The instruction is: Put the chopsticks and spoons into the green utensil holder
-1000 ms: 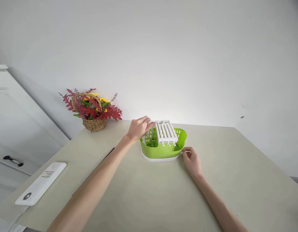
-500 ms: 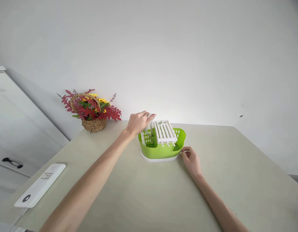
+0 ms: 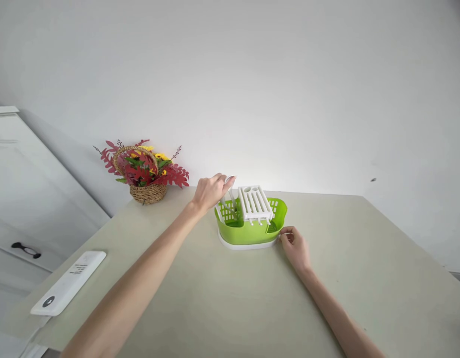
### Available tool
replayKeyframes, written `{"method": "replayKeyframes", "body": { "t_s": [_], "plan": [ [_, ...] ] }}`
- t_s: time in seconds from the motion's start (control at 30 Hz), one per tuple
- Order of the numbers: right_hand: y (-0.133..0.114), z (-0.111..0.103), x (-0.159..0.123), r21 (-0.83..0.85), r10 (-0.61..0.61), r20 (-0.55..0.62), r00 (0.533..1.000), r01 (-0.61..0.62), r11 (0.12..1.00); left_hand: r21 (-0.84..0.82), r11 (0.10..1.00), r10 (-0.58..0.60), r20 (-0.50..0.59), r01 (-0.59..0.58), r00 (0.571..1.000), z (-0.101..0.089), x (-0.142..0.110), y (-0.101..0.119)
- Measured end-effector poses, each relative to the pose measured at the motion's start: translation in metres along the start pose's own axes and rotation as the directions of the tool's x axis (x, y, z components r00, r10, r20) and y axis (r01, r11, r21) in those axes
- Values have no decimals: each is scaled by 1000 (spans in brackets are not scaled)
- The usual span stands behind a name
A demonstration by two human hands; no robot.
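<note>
A green plastic basket (image 3: 248, 235) with slotted walls stands on a white base tray (image 3: 248, 246) on the table. Across its middle sits a white slotted rack (image 3: 255, 204), with round holes at the back and small hooks along the front. Over the basket's left end, my left hand (image 3: 212, 192) is closed around a white utensil with a looped handle (image 3: 231, 185). The utensil's lower part slants down into the left compartment; its kind cannot be made out. My right hand (image 3: 296, 248) rests on the table with curled fingers, its fingertips pinching the tray's right edge.
A wicker basket of artificial flowers (image 3: 148, 193) stands at the back left against the wall. A white power strip (image 3: 69, 283) with a cord lies along the left table edge. Beyond that edge is a white cabinet (image 3: 32, 199) with a dark handle.
My left hand has shifted slightly left with the looped utensil. My right hand stays at the tray's edge. The view has turned a little, moving the left-side things rightward.
</note>
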State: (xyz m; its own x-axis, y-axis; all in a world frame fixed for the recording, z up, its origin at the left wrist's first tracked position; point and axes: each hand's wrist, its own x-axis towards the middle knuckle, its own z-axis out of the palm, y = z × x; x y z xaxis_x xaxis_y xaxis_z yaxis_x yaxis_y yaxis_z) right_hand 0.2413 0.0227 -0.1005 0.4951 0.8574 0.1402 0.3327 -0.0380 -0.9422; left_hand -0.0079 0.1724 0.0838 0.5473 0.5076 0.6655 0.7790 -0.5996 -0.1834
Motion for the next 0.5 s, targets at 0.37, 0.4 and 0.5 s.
{"method": "replayKeyframes", "body": {
  "t_s": [0.37, 0.4, 0.5],
  "plan": [
    [1, 0, -1, 8, -14, 5, 1000, 14, 1000, -34, 998, -56, -3, 55, 998, -13, 10, -1],
    [1, 0, -1, 8, -14, 6, 1000, 14, 1000, -42, 998, -54, -8, 54, 999, -14, 11, -3],
    [1, 0, 0, 4, -12, 9, 1000, 12, 1000, -62, 997, -45, -9, 44, 999, -20, 15, -6]
  ]
}}
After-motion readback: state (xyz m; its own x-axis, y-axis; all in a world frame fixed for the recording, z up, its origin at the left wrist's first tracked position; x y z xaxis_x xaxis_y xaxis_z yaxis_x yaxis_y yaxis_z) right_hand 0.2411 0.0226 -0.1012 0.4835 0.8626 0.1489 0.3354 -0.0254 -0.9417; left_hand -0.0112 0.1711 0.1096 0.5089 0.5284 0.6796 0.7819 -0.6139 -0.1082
